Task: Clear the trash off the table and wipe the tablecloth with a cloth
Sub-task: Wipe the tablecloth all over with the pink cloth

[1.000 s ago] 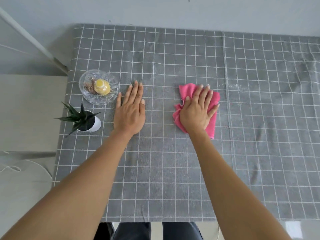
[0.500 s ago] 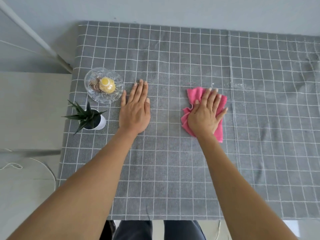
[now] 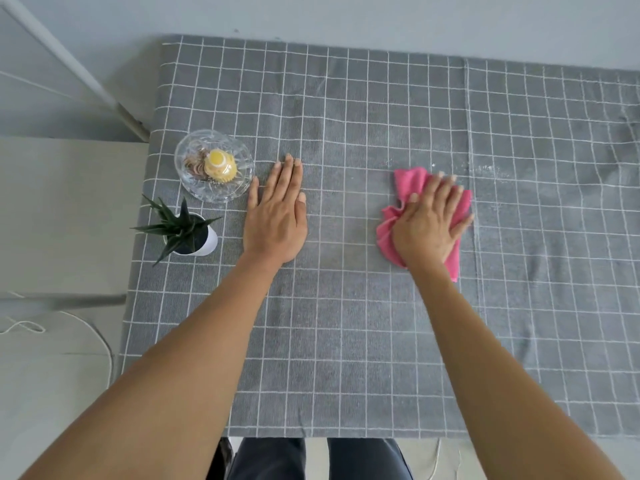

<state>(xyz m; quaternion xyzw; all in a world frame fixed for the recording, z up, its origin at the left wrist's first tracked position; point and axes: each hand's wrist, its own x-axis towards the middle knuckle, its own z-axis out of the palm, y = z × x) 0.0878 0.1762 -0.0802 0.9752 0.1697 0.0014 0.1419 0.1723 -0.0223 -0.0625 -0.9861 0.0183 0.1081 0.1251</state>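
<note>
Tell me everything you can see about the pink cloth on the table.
The pink cloth looks like soft microfiber, bright pink and crumpled with folds at its left edge. It lies flat on the grey checked tablecloth, right of centre. The right hand presses on it with straight, spread fingers, covering its middle. Whitish specks sit on the tablecloth just beyond it.

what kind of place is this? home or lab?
Most likely a home, probably a dining or side table. A grey checked tablecloth covers it, with a cut-glass dish and a small potted succulent at its left edge. The right hand presses a pink cloth flat.
</note>
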